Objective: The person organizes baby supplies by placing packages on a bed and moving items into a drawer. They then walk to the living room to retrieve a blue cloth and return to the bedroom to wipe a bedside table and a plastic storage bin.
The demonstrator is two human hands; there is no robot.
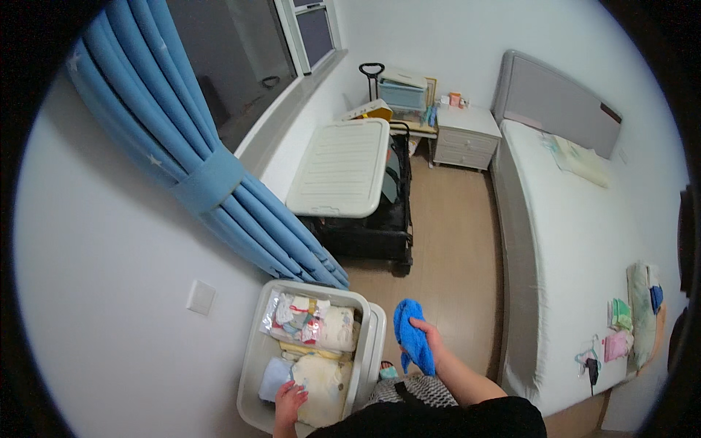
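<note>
My right hand grips a crumpled blue cloth above the floor, to the right of an uncovered light-grey plastic storage bin. My left hand reaches into the bin, its fingers spread on cream folded fabric beside a pale blue folded cloth; whether it grips any fabric cannot be told. At the bin's far end lies a clear plastic bag of small red, white and grey items, next to a white patterned folded cloth. Yellow fabric lies across the middle.
A white plastic lid rests on a black folding wagon by the window. Blue curtains hang above the bin. On the right, the bed holds folded textiles and a hanger. A white nightstand stands at the back.
</note>
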